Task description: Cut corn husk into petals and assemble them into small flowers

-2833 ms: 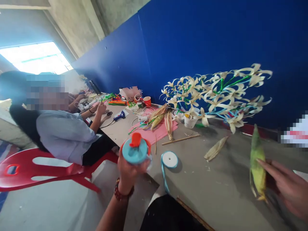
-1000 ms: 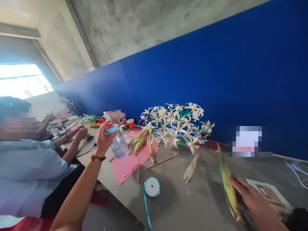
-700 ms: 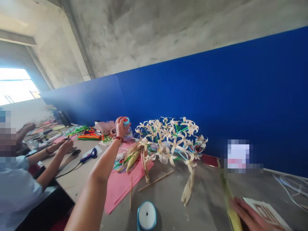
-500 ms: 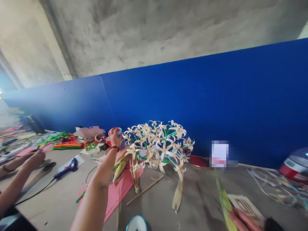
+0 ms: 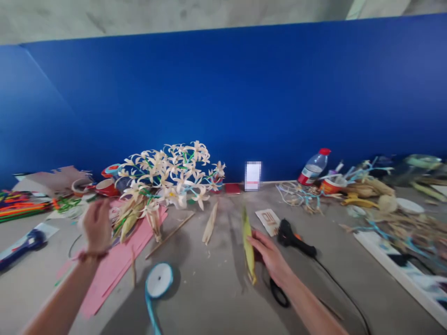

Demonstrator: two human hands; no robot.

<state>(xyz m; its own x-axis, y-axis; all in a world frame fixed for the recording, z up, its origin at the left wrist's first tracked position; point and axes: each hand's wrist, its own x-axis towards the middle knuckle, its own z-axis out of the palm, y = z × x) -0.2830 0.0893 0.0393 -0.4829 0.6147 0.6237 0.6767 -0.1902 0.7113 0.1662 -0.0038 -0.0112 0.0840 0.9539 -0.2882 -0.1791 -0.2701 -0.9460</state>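
My right hand (image 5: 270, 255) rests on the grey table (image 5: 216, 298), its fingers closed on a long green-yellow corn husk (image 5: 247, 235) that lies along the tabletop. Black scissors (image 5: 279, 293) show partly under that wrist. My left hand (image 5: 96, 225) hovers blurred above the pink paper (image 5: 111, 267), back toward me, fingers stretched upward with nothing in them. It is just left of a bunch of pale husk flowers (image 5: 174, 172) on green and blue stems. A spool of light blue ribbon (image 5: 159, 280) lies between my arms.
A black glue gun (image 5: 293, 235) with its cord lies right of my right hand, beside a printed card (image 5: 268, 221). A dried husk (image 5: 210, 223) and stick (image 5: 169, 236) lie mid-table. A blue glue gun (image 5: 21, 242), red cups (image 5: 106, 186), a water bottle (image 5: 312, 167) and husk scraps (image 5: 370, 190) surround them.
My left hand carried a teal-capped bottle to the far side by the flowers and has drawn back without it. The view swung right; the neighbouring person is out of sight.
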